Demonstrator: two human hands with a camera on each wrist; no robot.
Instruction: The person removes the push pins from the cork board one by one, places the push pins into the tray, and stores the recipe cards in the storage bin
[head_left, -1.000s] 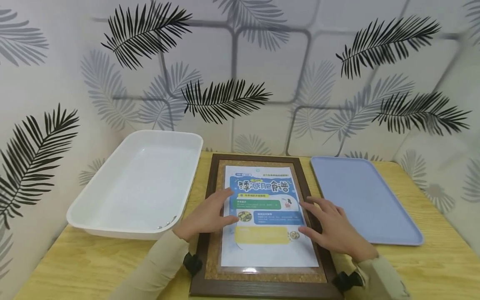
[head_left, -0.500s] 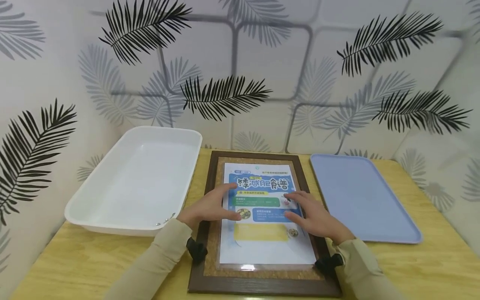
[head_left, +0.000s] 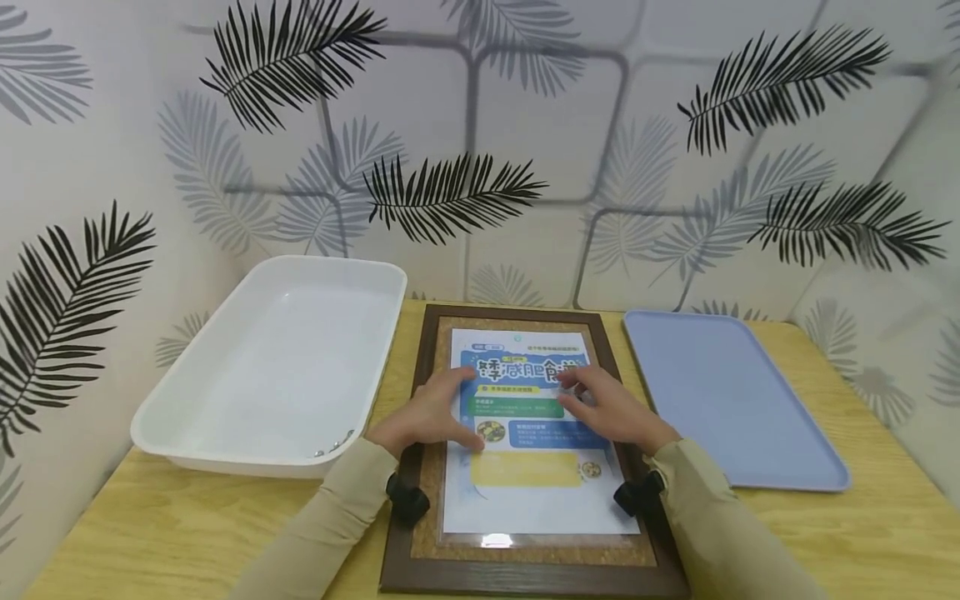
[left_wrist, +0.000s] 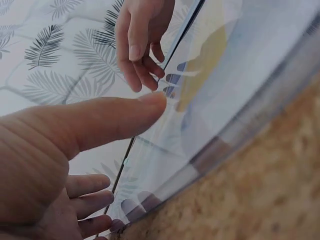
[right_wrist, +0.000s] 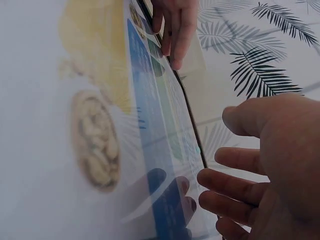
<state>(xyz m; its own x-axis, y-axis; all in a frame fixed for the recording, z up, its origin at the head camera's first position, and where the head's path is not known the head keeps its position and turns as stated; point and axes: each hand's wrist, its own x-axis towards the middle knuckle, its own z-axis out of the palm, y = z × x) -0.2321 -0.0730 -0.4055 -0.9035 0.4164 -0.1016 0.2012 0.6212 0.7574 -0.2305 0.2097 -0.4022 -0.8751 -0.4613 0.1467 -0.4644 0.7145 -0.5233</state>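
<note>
A cork board [head_left: 431, 517] with a dark brown frame lies flat on the wooden table. On it is a printed sheet [head_left: 536, 504] in a clear plastic sleeve, with a blue title, a green bar and a yellow box. A small teal dot [head_left: 517, 338] shows at the sheet's top middle. My left hand [head_left: 431, 411] is over the sheet's left edge, thumb and fingers spread apart. Over the sheet's right side, my right hand [head_left: 618, 412] hovers with loosely bent fingers near the title, partly covering it. Both wrist views show nothing held; the sleeve reflects the fingers.
To the left stands a deep white tray [head_left: 277, 358] with several tiny shiny pieces [head_left: 335, 444] in its near right corner. A flat lavender tray [head_left: 738, 400] lies to the right. Behind the table rises a leaf-patterned wall [head_left: 525, 125].
My right hand has moved left and slightly up across the sheet, its fingers drawing closer together. My left hand has shifted slightly right. The board and trays stay put.
</note>
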